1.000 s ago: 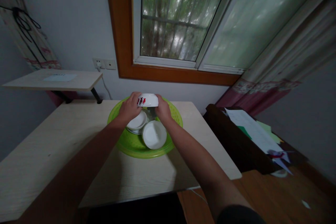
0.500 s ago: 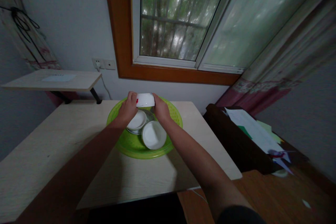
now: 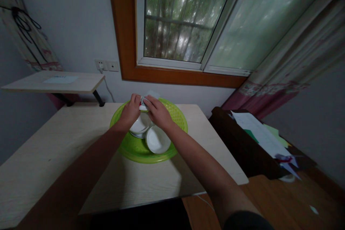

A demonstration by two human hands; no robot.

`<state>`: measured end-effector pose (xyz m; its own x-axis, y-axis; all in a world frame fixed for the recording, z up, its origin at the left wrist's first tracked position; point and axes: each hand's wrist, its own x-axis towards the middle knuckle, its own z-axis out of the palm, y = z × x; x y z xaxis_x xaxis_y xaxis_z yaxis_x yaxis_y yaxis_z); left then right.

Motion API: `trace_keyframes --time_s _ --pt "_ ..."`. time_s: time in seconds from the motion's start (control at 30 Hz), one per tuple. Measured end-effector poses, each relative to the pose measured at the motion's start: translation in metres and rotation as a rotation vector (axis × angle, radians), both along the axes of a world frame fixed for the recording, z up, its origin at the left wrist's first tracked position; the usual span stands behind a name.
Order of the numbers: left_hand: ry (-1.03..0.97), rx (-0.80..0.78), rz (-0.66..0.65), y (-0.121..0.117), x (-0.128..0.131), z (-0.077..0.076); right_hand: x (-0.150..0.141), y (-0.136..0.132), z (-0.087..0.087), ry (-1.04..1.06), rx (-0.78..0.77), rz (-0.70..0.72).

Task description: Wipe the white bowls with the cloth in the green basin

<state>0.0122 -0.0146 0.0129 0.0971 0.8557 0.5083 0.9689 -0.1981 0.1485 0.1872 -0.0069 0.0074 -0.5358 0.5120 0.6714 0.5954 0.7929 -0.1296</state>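
Green plastic makes up the round tray at the middle of the head view, resting on a pale wooden table. Above the far part of the tray, the left hand grips a small white bowl that bears a red mark, with most of it hidden behind the fingers. The right hand reaches across to the same bowl, its fingers bent over the near side; whether it grips the bowl or only touches it, I cannot tell. Something thin and greyish shows by those fingertips, too unclear to name. Below the hands, a second bowl sits in the tray with a pale dish under it, and a third bowl lies just beside them, tilted, its inside showing. At the left, a raised shelf carries a sheet of paper, and a socket is on the wall behind. A window with a brown wooden frame fills the upper middle. To its right hangs a curtain, with loose papers on a dark piece of furniture below.
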Motion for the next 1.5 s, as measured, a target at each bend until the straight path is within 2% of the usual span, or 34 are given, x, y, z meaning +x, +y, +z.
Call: trace_keyframes --time_s 0.23,0.37,0.5,0.6,0.8,1.0,1.17,1.27,1.5 --pt "-0.01 0.001 -0.002 0.001 -0.001 0.001 -0.001 0.0 0.002 0.016 -0.084 -0.042" --pt "-0.053 0.01 -0.005 0.001 -0.003 0.003 0.007 0.007 -0.001 0.156 -0.133 -0.14" --pt "-0.092 0.025 -0.043 0.002 -0.006 0.002 0.015 0.016 -0.004 0.216 -0.252 -0.258" --pt "-0.101 0.035 -0.051 0.002 -0.007 0.0 0.018 0.019 -0.006 0.219 -0.298 -0.259" --pt "-0.069 0.039 -0.038 0.001 -0.005 0.001 0.017 0.017 -0.006 0.232 -0.213 -0.178" --pt "-0.033 0.033 -0.023 0.001 -0.004 0.001 0.009 0.004 0.0 0.111 -0.069 -0.044" --pt "-0.043 0.042 -0.051 0.004 -0.005 -0.002 0.001 -0.009 0.007 0.023 -0.045 0.038" --pt "-0.062 0.051 -0.06 0.004 -0.006 -0.003 0.003 -0.008 0.008 0.046 -0.051 0.012" --pt "-0.17 0.083 -0.108 0.004 -0.007 -0.001 0.01 0.006 0.004 0.277 -0.109 -0.16"
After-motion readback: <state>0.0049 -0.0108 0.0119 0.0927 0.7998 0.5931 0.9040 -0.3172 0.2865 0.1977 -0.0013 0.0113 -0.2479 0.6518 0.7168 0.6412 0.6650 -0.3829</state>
